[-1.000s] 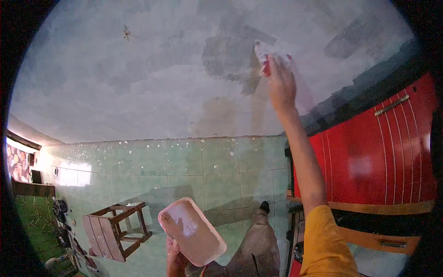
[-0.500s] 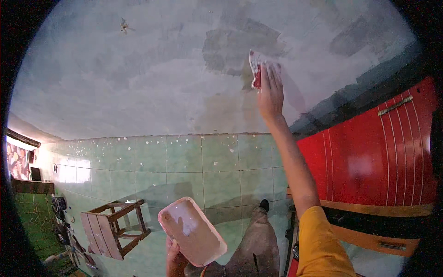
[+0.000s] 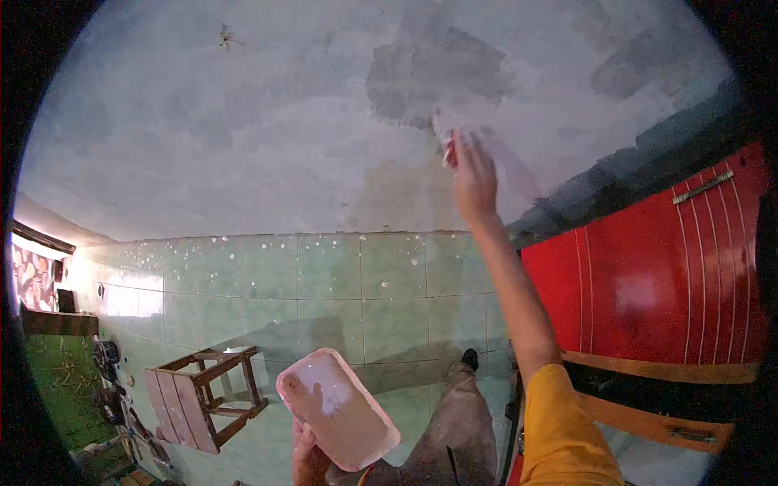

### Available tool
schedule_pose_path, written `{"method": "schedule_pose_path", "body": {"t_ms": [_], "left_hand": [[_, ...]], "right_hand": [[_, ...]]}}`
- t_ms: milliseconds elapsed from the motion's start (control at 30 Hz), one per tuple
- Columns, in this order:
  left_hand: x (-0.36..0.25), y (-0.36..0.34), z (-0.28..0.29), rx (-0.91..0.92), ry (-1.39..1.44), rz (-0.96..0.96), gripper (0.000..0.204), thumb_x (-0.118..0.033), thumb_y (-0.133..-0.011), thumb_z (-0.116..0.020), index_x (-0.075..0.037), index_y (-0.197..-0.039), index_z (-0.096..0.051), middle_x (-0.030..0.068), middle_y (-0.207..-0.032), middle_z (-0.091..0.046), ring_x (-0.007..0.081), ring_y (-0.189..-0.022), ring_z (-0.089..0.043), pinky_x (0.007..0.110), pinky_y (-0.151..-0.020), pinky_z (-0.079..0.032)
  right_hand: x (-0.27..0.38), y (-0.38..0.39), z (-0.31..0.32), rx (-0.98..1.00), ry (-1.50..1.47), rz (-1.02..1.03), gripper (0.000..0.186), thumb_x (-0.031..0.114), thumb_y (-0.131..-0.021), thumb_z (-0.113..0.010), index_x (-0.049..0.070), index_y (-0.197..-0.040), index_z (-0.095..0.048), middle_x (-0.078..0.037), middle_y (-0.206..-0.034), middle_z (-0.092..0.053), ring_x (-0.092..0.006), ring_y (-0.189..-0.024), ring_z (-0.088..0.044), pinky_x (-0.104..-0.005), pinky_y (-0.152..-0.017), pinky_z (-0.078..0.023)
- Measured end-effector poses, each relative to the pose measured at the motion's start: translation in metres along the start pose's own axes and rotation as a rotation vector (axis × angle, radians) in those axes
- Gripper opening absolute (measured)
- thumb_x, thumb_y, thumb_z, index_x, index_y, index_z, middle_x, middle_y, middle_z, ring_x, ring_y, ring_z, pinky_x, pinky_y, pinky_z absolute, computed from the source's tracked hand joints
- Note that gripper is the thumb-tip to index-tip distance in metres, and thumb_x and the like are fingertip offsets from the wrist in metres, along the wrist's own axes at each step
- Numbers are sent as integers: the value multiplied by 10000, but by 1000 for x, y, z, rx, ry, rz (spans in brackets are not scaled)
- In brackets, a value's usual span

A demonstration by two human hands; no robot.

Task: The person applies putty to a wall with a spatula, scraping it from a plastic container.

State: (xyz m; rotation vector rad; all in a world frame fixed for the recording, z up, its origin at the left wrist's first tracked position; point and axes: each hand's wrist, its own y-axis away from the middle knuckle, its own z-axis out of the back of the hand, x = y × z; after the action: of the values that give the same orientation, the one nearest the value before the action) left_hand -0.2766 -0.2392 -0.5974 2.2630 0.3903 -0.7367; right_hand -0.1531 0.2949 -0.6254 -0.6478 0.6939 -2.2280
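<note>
My right hand (image 3: 474, 174) reaches up to a grey wall (image 3: 267, 154) and grips a flat red tool smeared with white (image 3: 449, 152). The tool's pale edge is at the wall, just below a darker grey patch; motion blur and my fingers hide its exact kind. Low in front of me, my left hand (image 3: 305, 441) is closed on the near left edge of a rectangular tub (image 3: 389, 423) with a pink rim. Pale, milky liquid covers the tub's bottom.
Green tiles (image 3: 324, 271) with white splashes run below the grey wall. A wooden stool (image 3: 182, 409) is at left. Red cabinet doors (image 3: 632, 292) with a handle stand at right, above a wooden-edged counter. My leg (image 3: 466, 421) shows below; clutter lines the far left.
My right hand has moved down a little on the wall with the tool, and the tool has turned more edge-on. The view has shifted slightly; my left hand keeps the tub in place.
</note>
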Motion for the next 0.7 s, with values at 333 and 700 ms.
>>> {"method": "schedule_pose_path", "body": {"t_ms": [333, 700], "left_hand": [[1, 4, -9, -27, -37, 75, 879, -346, -838, -760, -39, -1497, -265, 140, -1436, -454, 313, -1262, -515, 467, -1033, -462], [-2, 10, 3, 145, -158, -12, 581, -349, -1024, -491, -71, -1503, -315, 126, -1499, -411, 301, -1324, -455, 490, -1094, -405]], "right_hand": [[-21, 32, -27, 1, 228, 83, 618, 32, -853, -580, 35, -1452, -424, -205, -1412, -519, -382, -1285, -504, -492, -1066, -399], [-10, -56, 96, -303, 218, 37, 615, -45, -832, -558, 36, -1434, -464, -214, -1390, -532, -391, -1298, -490, -452, -1111, -364]]}}
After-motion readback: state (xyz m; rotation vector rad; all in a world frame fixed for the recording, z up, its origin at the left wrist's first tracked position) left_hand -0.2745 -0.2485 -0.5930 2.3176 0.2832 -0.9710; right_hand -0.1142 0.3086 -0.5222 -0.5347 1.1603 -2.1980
